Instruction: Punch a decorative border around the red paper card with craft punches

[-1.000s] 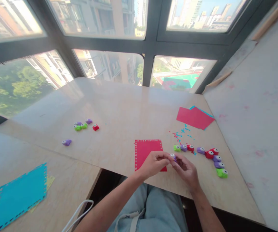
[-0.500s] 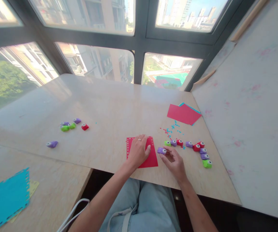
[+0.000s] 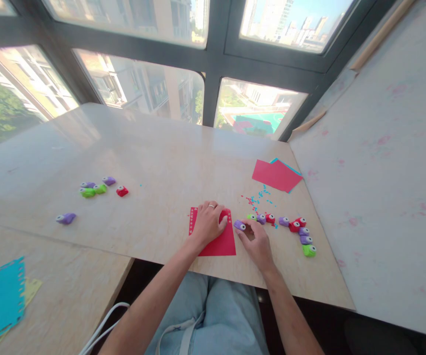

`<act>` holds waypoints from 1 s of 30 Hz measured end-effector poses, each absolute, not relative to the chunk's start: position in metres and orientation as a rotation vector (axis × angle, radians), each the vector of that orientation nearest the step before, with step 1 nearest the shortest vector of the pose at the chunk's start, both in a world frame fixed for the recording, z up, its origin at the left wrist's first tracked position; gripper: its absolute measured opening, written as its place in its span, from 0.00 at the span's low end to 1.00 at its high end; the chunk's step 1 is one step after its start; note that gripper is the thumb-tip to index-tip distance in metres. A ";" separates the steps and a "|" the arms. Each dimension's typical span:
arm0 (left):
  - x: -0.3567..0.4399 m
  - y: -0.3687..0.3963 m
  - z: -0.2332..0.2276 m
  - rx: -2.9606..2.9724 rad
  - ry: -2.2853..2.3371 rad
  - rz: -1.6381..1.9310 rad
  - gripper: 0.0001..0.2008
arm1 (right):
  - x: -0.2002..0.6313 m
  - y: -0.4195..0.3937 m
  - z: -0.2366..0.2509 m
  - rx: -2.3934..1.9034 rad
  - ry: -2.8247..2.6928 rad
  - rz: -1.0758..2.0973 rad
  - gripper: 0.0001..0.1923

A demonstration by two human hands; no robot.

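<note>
Ideally the left hand [image 3: 210, 224] stays spread flat on the red card [image 3: 218, 241] while the right hand [image 3: 257, 240], pinching the purple punch [image 3: 240, 226], slides it squarely onto the card's edge

The paper sheet [image 3: 216, 237] lies on the table [image 3: 168, 162] near its front edge, under the left hand [image 3: 209, 224]. Just right of it sits a punch [image 3: 240, 225], touched by the right hand [image 3: 257, 241]. Further right runs a row of punches [image 3: 294, 229] (curving toward the front), with scraps [image 3: 259, 195] behind it and a paper stack [image 3: 276, 175] behind those
</note>
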State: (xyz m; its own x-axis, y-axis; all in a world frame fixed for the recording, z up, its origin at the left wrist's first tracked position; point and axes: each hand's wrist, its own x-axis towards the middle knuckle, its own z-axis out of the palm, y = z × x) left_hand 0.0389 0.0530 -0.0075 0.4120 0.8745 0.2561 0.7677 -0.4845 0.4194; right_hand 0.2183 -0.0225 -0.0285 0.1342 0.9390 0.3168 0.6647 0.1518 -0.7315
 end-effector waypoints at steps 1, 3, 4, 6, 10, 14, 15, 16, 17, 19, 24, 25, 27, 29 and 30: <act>0.039 0.055 -0.007 2.440 1.425 0.658 0.09 | 0.219 -0.022 -0.029 -1.584 -1.607 0.415 0.12; 0.039 0.058 -0.008 2.449 1.389 0.672 0.09 | 0.219 -0.021 -0.029 -1.580 -1.616 0.407 0.11; 0.039 0.059 -0.008 2.447 1.379 0.683 0.09 | 0.219 -0.021 -0.029 -1.578 -1.618 0.404 0.11; 0.038 0.061 -0.008 2.427 1.378 0.709 0.07 | 0.219 -0.021 -0.029 -1.580 -1.618 0.400 0.11; 0.037 0.062 -0.009 2.364 1.387 0.759 0.04 | 0.217 -0.021 -0.027 -1.590 -1.657 0.335 0.13; 0.036 0.063 -0.010 2.331 1.322 0.789 0.03 | 0.212 -0.020 -0.024 -1.637 -1.765 0.211 0.20; 0.035 0.063 -0.011 2.321 1.299 0.802 0.03 | 0.211 -0.020 -0.023 -1.659 -1.786 0.176 0.20; 0.035 0.063 -0.011 2.310 1.275 0.816 0.03 | 0.210 -0.019 -0.023 -1.678 -1.802 0.148 0.20; 0.034 0.064 -0.012 2.297 1.253 0.828 0.03 | 0.209 -0.019 -0.023 -1.692 -1.814 0.132 0.21; 0.033 0.065 -0.013 2.275 1.223 0.842 0.03 | 0.209 -0.019 -0.023 -1.700 -1.821 0.141 0.22; 0.032 0.066 -0.015 2.214 1.206 0.854 0.08 | 0.213 -0.020 -0.024 -1.682 -1.746 0.257 0.25; 0.032 0.067 -0.014 2.199 1.203 0.859 0.08 | 0.214 -0.021 -0.024 -1.672 -1.735 0.283 0.25; 0.031 0.067 -0.014 2.171 1.195 0.866 0.09 | 0.217 -0.022 -0.024 -1.647 -1.731 0.344 0.23; 0.031 0.068 -0.013 2.153 1.184 0.868 0.08 | 0.221 -0.023 -0.021 -1.626 -1.740 0.417 0.22; 0.030 0.068 -0.012 2.150 1.182 0.868 0.08 | 0.223 -0.023 -0.019 -1.619 -1.747 0.463 0.23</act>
State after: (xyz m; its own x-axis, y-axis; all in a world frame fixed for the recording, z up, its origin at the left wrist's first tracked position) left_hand 0.0303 0.0678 -0.0123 0.4101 0.8683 0.2790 0.5258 -0.4750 0.7056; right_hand 0.2231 -0.0232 -0.0188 0.0263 0.9683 0.2483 0.7181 0.1545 -0.6785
